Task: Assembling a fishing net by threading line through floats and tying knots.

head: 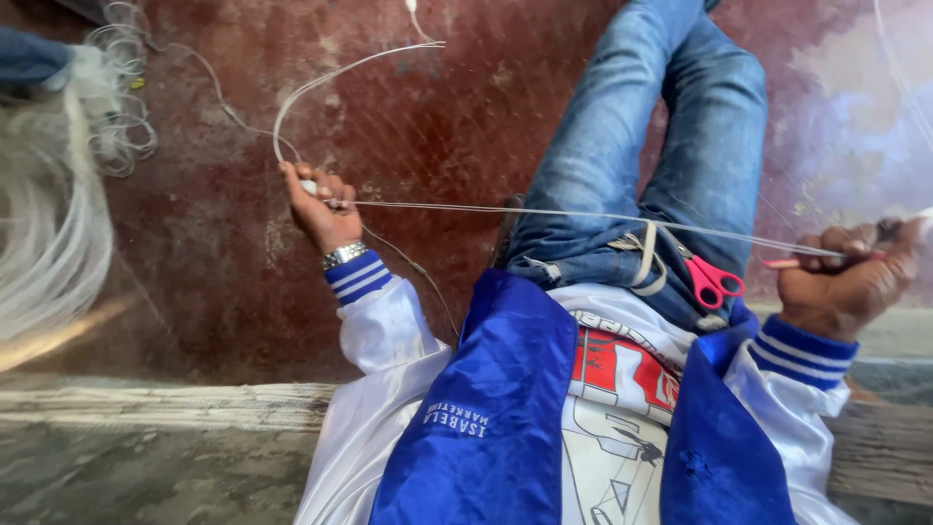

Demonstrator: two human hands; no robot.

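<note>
My left hand [321, 209] is closed around a white cord [544, 212] stretched taut across my lap to my right hand [846, 277]. The right hand grips the cord's other end together with a thin red-pink netting needle [792, 262]. From the left hand the cord loops up and away over the red-brown floor [321, 83]. A metal watch [344, 255] sits on my left wrist. Red-handled scissors [711, 280] lie on my lap against the blue jeans [671, 146].
A heap of pale fishing net and line [44, 224] lies at the left, with coiled thin line [121, 126] beyond it. A bundle of pale cords [165, 406] runs along the step edge below. Another person's blue sleeve [29, 58] shows at top left.
</note>
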